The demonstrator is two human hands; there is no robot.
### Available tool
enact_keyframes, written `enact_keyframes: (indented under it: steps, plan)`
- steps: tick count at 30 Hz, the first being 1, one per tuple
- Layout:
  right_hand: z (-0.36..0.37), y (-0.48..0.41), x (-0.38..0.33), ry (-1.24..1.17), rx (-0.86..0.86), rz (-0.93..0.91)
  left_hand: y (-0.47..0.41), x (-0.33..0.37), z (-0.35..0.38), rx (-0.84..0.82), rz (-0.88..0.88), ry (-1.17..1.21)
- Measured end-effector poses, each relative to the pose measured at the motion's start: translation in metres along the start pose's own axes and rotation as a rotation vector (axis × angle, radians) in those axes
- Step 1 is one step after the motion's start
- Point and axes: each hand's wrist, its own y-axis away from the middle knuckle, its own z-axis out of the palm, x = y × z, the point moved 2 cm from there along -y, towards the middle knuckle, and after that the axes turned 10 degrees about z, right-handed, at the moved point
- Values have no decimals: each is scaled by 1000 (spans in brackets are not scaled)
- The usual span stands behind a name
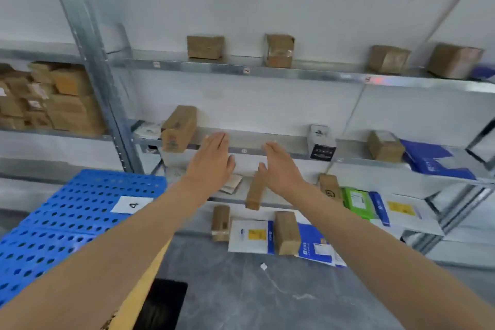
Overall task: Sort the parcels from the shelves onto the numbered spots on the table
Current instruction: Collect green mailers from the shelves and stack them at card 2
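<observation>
Both arms are stretched toward the metal shelves (267, 71) and neither hand has anything in it. The left hand (211, 161) and right hand (281, 166) hang palm to palm before a bare stretch of the middle shelf, fingers straight and pressed together, thumbs apart. I'd call this the reach for a fresh parcel, with nothing yet touched. Nearest are the tall brown box (179, 128) just left of the left hand and the upright brown box (253, 195) one shelf lower, partly behind the right hand; which is meant I cannot tell. The next move calls for closing both palms on one box's sides, lifting it clear of the shelf lip and reading its label to match a spot. Only the card marked 4 (132, 205) shows, lying on the blue perforated table (67, 222) at the left. By my count there are four brown boxes on the top shelf. The middle shelf holds two brown boxes, one black-and-white box (321, 143) and one blue mailer bag (434, 159). Lower down are four more brown boxes, one green packet (357, 202) and white and blue mailers too overlapped to number — and a stack of cartons (48, 99) fills the left bay
</observation>
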Motion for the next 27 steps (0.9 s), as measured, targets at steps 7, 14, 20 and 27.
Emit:
enact_keyframes:
  steps: [7, 14, 20, 27]
  plan:
    - [-85, 15, 197, 29, 47, 183, -113, 188, 57, 70, 74, 225]
    - [-132, 45, 359, 54, 24, 340, -187, 339, 118, -17, 189, 320]
    - [-142, 51, 454, 70, -33, 435, -230, 405, 185, -142, 232, 313]
    - [-116, -12, 537, 75, -130, 510, -274, 431, 275, -223, 225, 389]
